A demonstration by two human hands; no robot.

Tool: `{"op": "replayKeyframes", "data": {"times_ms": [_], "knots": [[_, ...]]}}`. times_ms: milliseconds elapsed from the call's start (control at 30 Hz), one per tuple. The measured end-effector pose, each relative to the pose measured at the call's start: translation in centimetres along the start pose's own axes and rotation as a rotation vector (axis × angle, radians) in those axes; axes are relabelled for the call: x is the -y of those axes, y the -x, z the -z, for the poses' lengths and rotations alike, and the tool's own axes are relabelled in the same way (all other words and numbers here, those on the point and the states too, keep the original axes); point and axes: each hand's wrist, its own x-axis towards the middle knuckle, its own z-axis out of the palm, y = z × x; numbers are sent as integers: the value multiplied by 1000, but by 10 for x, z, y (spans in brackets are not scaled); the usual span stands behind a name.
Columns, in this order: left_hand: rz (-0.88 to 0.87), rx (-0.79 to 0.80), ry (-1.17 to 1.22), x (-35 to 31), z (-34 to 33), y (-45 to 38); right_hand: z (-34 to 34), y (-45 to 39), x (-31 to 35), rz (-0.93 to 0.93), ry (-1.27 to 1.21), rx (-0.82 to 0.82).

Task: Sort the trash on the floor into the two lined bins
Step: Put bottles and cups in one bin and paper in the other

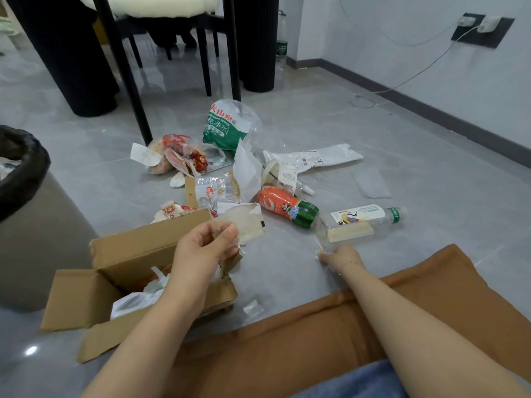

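The left hand (205, 242) pinches a crumpled clear wrapper (244, 225) between thumb and curled fingers, holding it above an open cardboard box (138, 254) that already has white scraps inside. The right hand (340, 258) reaches down to the floor (431, 168), its fingers closed on a small scrap (319, 252) just beside a clear bottle (362, 222) lying on its side. Next to that lies an orange-and-green bottle (287, 206), and beyond it a loose pile: a green-and-white water pack wrapper (225, 124), a red snack bag (178, 153), white mailers and receipts. A bin with a black liner (23, 170) stands at the left edge. Black chair legs (126, 67) rise behind the pile; chargers hang from a wall socket (482, 30).
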Motion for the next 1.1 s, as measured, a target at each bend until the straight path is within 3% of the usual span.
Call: {"op": "replayKeyframes", "data": {"times_ms": [233,500,600,700,833,1100], "knots": [[20,14,53,0,3,-1,2,6,6,-43,65,35],[47,15,65,-2,3,4,10,36,19,29,40,246],[70,27,52,-5,0,6,27,66,35,160,-99,325],[81,3,29,-7,-3,8,54,104,58,347,-326,290],[26,16,-84,-6,-7,10,69,148,72,435,-679,258],[-37,114,-111,-8,-14,20,44,174,87,440,-634,390]]}}
